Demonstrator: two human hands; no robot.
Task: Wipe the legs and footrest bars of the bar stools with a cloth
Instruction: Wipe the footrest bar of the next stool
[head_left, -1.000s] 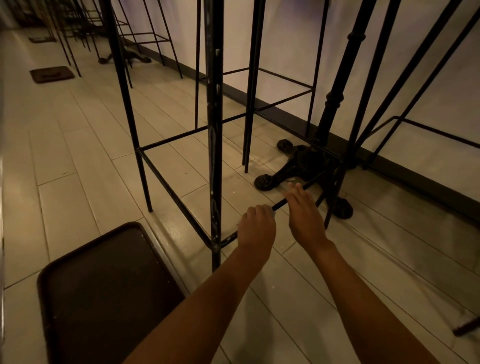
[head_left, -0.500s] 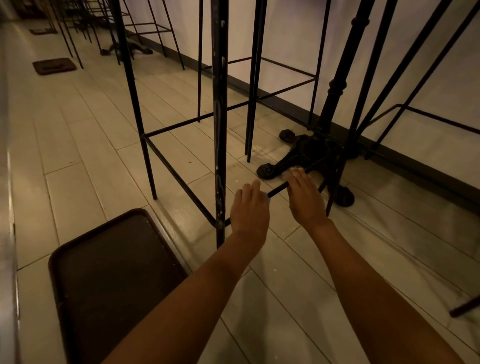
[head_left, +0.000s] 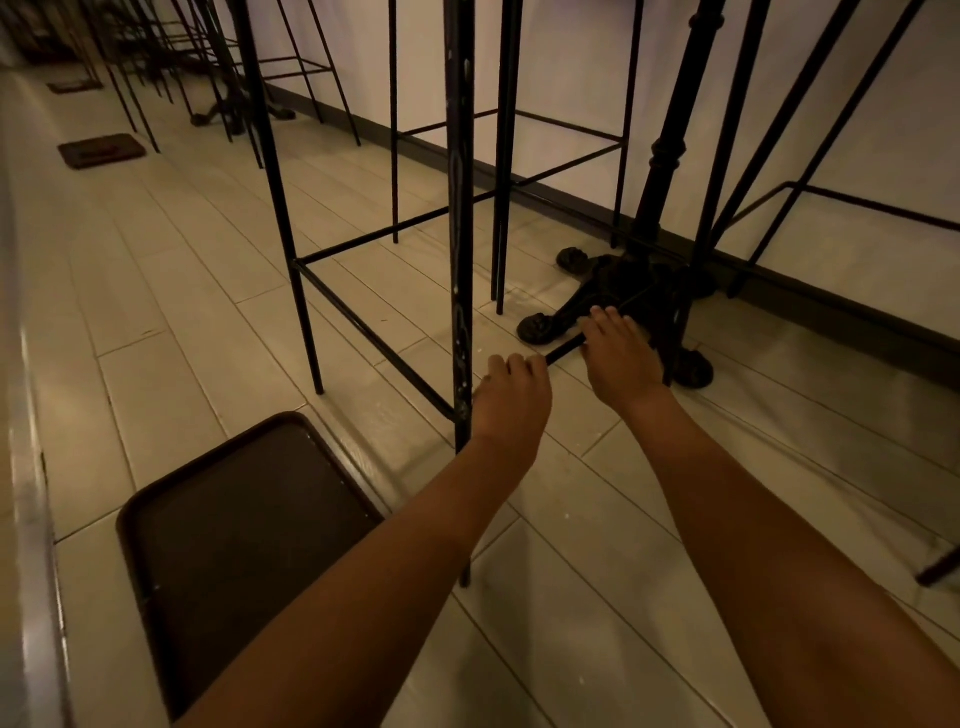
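The nearest black metal bar stool stands in front of me, its scuffed near leg (head_left: 461, 249) upright at centre. A low footrest bar (head_left: 563, 351) runs from that leg toward the right. My left hand (head_left: 511, 402) is on this bar just right of the leg, knuckles up and fingers curled over it. My right hand (head_left: 621, 358) lies on the same bar farther along, fingers stretched forward over it. A short piece of bar shows between the hands. No cloth is visible; anything under the palms is hidden.
A dark brown tray (head_left: 244, 530) lies on the pale tiled floor at lower left. A black cast-iron table base (head_left: 623, 291) sits just beyond my right hand by the wall. More stools (head_left: 561, 156) line the wall, and dark floor mats (head_left: 101, 150) lie far left.
My left hand has slid a little toward the near leg, so the gap between the hands has widened. The view has shifted slightly.
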